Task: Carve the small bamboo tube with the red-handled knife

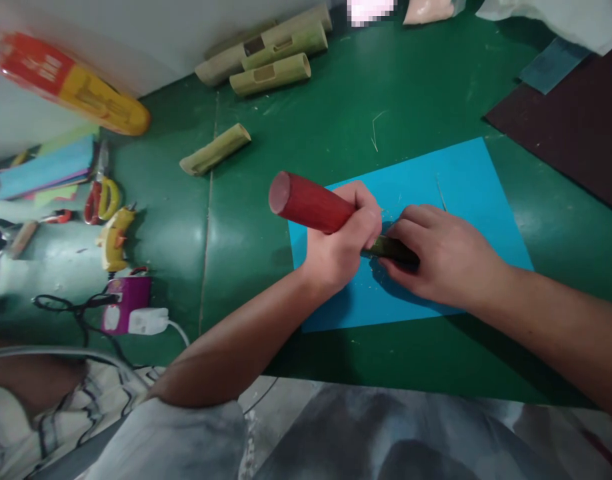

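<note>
My left hand [339, 243] is closed around a thick red handle [313, 203], whose blunt end points up and left; the tool's working end is hidden by the hand. My right hand [443, 257] grips a short dark green bamboo tube [393, 250], holding it low over a blue sheet [486, 193]. The left fist meets the tube's left end, and the two hands are close together. Small pale shavings lie on the sheet around them.
Several cut bamboo tubes [271, 75] lie at the back, with another bamboo piece [216, 152] nearer. To the left are a yellow-and-red bottle [76, 83], scissors [102, 193], a yellow glue gun [117, 237] and a purple box [129, 303] with cables. A dark board [571, 127] lies right.
</note>
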{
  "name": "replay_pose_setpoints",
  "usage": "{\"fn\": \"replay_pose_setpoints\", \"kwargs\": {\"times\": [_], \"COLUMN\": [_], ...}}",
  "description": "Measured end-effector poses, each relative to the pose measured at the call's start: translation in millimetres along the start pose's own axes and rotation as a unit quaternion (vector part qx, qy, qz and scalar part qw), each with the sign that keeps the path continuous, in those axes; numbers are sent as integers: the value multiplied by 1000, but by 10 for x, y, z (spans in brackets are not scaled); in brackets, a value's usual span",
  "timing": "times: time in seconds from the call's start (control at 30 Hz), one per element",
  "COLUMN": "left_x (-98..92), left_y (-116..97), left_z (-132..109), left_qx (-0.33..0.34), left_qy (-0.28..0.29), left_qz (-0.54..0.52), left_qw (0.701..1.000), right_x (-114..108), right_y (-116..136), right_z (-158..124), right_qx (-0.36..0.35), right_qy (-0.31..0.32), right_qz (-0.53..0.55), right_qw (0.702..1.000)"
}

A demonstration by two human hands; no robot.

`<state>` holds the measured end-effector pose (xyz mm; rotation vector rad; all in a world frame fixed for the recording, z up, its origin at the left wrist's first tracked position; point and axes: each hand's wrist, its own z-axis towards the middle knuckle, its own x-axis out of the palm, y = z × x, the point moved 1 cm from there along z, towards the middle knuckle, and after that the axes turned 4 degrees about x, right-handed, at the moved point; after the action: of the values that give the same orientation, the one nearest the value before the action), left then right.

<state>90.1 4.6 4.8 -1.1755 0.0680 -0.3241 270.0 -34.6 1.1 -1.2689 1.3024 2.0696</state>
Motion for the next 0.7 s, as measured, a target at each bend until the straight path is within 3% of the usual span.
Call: {"fn": "replay_pose_setpoints", "kwargs": {"times": [0.27,0.7], "left_x": [27,23], "left_y": [-85,6], "left_z": [-32,-67], "left_qx": [-40,-9], "left_qy": [2,-12], "left_qz": [26,86], "left_qw": [999,996], "right_x": [16,58], "right_y": [8,-19], "right_z": [48,40], "right_qx": [7,3], "right_qy": [9,-6], "right_qz": [-8,-7], "right_qw": [1000,1000]}}
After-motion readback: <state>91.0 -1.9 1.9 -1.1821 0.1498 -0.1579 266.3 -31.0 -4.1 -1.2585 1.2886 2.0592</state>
